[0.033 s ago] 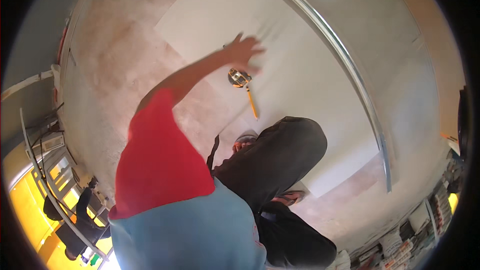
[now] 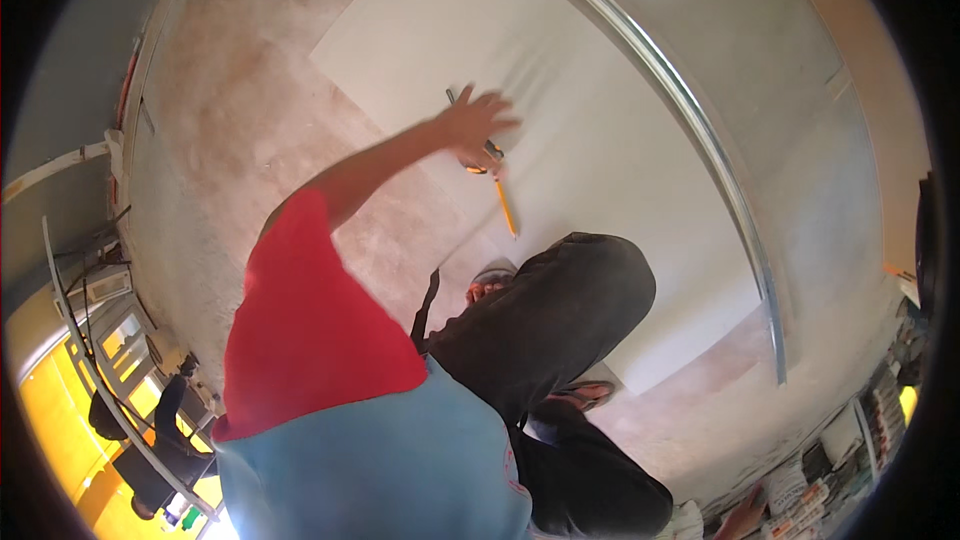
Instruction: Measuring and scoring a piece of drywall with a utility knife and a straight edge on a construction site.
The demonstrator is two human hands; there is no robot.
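My left hand (image 2: 478,124) hovers over a white board (image 2: 610,160) on the floor, fingers spread and nothing gripped. Just beneath it is a black and orange tape measure (image 2: 476,169), now mostly covered by the hand. A yellow-orange pencil (image 2: 506,208) lies on the board beside the tape measure. The dark end of a thin object (image 2: 450,95) shows behind my wrist; its kind is hidden. Low at the right edge of view, what appears to be my right hand (image 2: 743,514) shows beyond my knee, its fingers too blurred to read.
A long metal channel (image 2: 690,115) runs along the board's right side. My bent knee (image 2: 590,280) and sandalled feet (image 2: 490,283) are at the board's near edge. Bags and rubble (image 2: 790,485) lie at lower right. A person in dark clothes (image 2: 150,470) is at lower left.
My left hand has shifted a little toward me and left, covering more of the tape measure. A hand has come into view at the lower right.
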